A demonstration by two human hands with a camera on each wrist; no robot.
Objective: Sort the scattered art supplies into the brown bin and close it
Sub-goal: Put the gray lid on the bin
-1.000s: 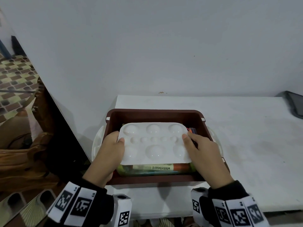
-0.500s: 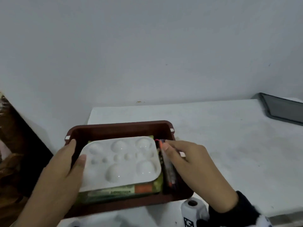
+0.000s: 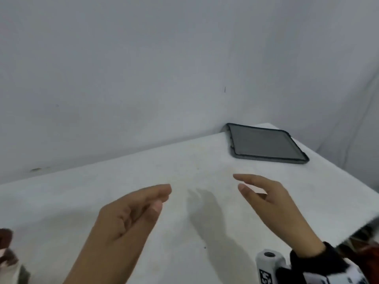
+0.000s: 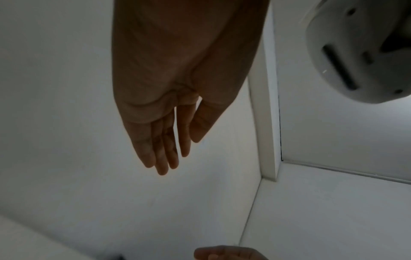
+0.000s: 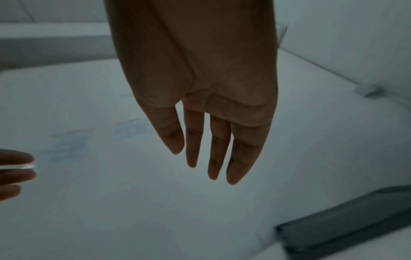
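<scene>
**Both hands empty over counter; lid ahead to the right**

Left hand [image 3: 131, 214] is held above the white counter [image 3: 61, 212], fingers loosely extended and together, nothing in it. In the left wrist view the palm [image 4: 177, 70] is bare and the fingers are straight. Right hand [image 3: 272, 203] is raised likewise, fingers relaxed and slightly spread, nothing gripped; this is confirmed in the right wrist view [image 5: 206, 88].

A flat dark grey lid [image 3: 264, 144] is seen lying on the counter near the wall corner, beyond and to the right of both hands. It is judged to be the bin's lid, though that cannot be confirmed. Its long axis is seen running roughly left to right across the head view, slightly skewed; its near long edge is turned toward the hands. In the right wrist view its edge [image 5: 344, 219] is seen low and to the right of the fingers.

Bin: only a blurred brown sliver [image 3: 5, 238] at the far left edge is visible, probably its corner; contents cannot be checked.

Key relation: the lid is nearer the right hand, well apart from the left. A reach forward and rightward is judged to be called for, the right hand arriving first; the lid would then be carried left, toward the bin. No loose supplies are seen on the counter.
</scene>
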